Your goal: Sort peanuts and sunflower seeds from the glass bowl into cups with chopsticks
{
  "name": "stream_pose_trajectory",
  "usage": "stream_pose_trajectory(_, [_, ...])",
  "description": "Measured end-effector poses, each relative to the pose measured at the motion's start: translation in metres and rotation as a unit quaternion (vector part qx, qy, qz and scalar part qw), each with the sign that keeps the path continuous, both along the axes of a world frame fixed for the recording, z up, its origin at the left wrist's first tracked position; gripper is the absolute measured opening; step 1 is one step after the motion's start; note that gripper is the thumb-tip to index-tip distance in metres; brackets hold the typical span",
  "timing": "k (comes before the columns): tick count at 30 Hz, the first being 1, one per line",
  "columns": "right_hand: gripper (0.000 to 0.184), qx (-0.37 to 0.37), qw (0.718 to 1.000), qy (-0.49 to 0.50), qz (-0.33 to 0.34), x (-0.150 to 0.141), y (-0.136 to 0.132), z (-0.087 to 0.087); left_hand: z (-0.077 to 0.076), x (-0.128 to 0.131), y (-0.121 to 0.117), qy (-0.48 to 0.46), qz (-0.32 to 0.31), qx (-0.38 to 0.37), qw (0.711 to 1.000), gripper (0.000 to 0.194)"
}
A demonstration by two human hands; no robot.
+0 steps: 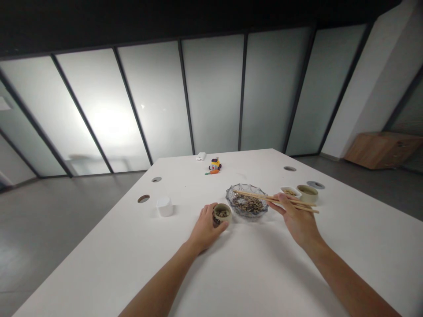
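My left hand (209, 226) is wrapped round a small greenish cup (225, 217) that stands on the table and has dark seeds (222, 213) inside. In my right hand (295, 220) is a pair of chopsticks (264, 196), pointing left. Their tips are over a scalloped glass bowl (232, 206), which holds many striped seeds that look like sunflower seeds (249, 206). I cannot make out a seed between the tips. Just beyond my right hand are a white dish (299, 192) with pale pieces in it and a second greenish cup (310, 197).
The white table (139, 264) carries a white container (164, 206) at the left. Farther back are a yellow toy vehicle (215, 164), a toy carrot (214, 172) and a white device (201, 156). Several round cable holes pierce the tabletop. A wooden cabinet (380, 152) stands at the right.
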State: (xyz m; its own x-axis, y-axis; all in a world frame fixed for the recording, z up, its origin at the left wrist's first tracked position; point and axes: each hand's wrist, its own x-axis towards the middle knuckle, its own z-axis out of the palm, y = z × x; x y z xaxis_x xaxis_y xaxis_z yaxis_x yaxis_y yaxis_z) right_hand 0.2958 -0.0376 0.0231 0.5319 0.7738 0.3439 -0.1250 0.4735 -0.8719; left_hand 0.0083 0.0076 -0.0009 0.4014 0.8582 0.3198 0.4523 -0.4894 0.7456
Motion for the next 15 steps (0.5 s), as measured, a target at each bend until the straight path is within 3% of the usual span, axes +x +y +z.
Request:
stream_pose_trajectory(9, [0.032,-0.043,0.993,0.026,0.109,-0.0062,-0.0051,0.0021,-0.0006,-0.0004,0.0002,0.005,-0.003,0.004,1.0,0.057])
stream_pose_trajectory(15, [0.037,-0.027,0.997,0.018,0.077,-0.0096,-0.0044,0.0023,-0.002,-0.0004,0.0014,0.003,-0.005,0.006,1.0,0.058])
